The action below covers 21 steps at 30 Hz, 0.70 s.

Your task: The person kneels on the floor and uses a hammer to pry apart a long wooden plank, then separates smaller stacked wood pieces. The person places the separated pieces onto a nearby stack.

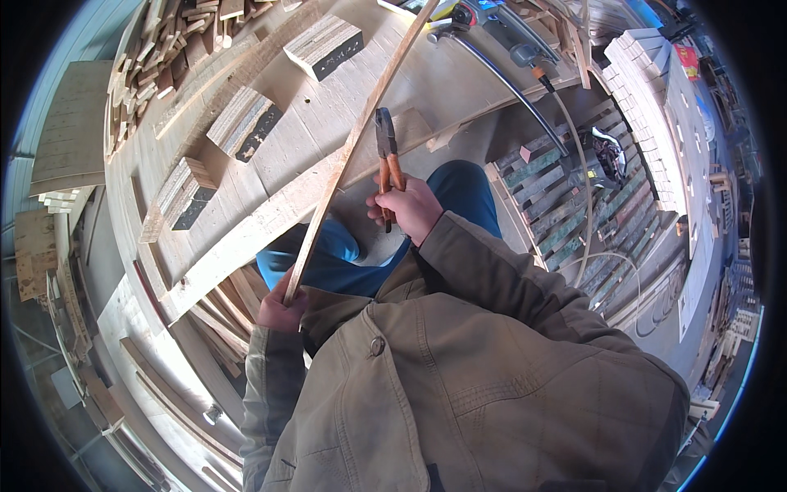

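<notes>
The left hand [281, 310] closes its grip around the near end of a long, thin wooden strip [347, 154], which slants up and to the right, crosses over the near edge of the worktop [299, 131] and runs out at the top of the view. The right hand [414, 211] has its fingers wrapped around the orange-brown handles of a pair of pliers [387, 141]; the dark head points away from the person and appears just to the right of the strip, near the middle of its length. Whether the plier jaws are parted is too small to tell. Beyond the strip, on the left part of the worktop, three layered wooden blocks [239, 123] with dark end faces lie in a slanting row, well apart from the hands, and a heap of wood offcuts [168, 61] fills the far left corner. The person's blue trousers [466, 190] show beneath both hands, and a brown-green jacket [492, 353] covers the arms. On the right, a pale hose [589, 201] hangs in front of a slatted wooden pallet [533, 175], with pale wooden pieces [643, 90] stacked beyond it.
</notes>
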Motion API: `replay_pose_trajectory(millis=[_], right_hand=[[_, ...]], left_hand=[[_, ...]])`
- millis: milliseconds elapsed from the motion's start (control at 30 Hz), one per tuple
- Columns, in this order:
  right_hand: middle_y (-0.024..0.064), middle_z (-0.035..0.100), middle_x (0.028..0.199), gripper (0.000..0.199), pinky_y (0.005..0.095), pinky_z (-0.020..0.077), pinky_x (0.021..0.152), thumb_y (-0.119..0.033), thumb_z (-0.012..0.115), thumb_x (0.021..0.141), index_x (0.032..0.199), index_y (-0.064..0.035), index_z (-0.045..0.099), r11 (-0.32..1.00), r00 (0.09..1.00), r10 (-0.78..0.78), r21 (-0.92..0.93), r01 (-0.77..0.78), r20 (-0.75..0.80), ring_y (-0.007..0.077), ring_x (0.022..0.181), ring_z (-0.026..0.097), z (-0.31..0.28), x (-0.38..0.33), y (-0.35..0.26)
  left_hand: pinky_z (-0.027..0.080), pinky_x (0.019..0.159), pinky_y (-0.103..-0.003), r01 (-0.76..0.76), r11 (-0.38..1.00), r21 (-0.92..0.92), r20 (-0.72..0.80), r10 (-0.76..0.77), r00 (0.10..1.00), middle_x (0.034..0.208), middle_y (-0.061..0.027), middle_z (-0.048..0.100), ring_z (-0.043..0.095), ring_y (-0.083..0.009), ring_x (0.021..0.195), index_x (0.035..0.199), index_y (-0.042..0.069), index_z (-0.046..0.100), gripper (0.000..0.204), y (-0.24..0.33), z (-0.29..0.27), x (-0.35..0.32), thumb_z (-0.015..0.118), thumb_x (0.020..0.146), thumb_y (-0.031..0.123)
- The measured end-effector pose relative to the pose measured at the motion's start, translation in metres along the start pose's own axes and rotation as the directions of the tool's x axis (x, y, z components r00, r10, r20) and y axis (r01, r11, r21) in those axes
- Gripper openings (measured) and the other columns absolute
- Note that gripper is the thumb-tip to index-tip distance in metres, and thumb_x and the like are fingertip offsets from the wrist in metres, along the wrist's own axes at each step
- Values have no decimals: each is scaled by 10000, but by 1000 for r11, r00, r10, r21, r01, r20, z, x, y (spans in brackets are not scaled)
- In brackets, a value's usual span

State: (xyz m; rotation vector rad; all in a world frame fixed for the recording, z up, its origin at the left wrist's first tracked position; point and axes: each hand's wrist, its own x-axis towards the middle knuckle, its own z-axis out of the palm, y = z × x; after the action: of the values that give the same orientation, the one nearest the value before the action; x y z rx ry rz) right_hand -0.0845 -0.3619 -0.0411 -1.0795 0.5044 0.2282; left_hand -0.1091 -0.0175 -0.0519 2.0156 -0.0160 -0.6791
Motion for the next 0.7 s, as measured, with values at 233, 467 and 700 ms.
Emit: replay_pose_trajectory(millis=[233,467,700], right_hand=[[165,687,1073,389,393,594,778,-71,584,956,1330,14,519,996,998,52,78,-49,-29,251,898,719,16,-1,-1],[169,685,1072,356,424,593,786,-72,575,948,1294,-9,517,995,998,46,94,-41,-52,261,918,716,29,-3,1],[163,678,1056,338,433,594,780,-72,572,942,1274,-37,517,994,997,34,105,-27,-63,258,902,708,29,-1,-3]], left_hand=[[537,773,-264,-55,995,78,-43,59,997,937,10,670,612,-74,815,1509,132,599,608,3,7,-6,672,918,14],[554,914,-323,-114,987,117,-71,123,990,1166,-95,722,684,-160,1012,1527,114,567,641,-11,20,-5,707,910,15],[546,973,-348,-35,994,101,-38,39,998,1275,-134,714,694,-211,1126,1538,114,548,671,-4,24,-9,718,898,5]])
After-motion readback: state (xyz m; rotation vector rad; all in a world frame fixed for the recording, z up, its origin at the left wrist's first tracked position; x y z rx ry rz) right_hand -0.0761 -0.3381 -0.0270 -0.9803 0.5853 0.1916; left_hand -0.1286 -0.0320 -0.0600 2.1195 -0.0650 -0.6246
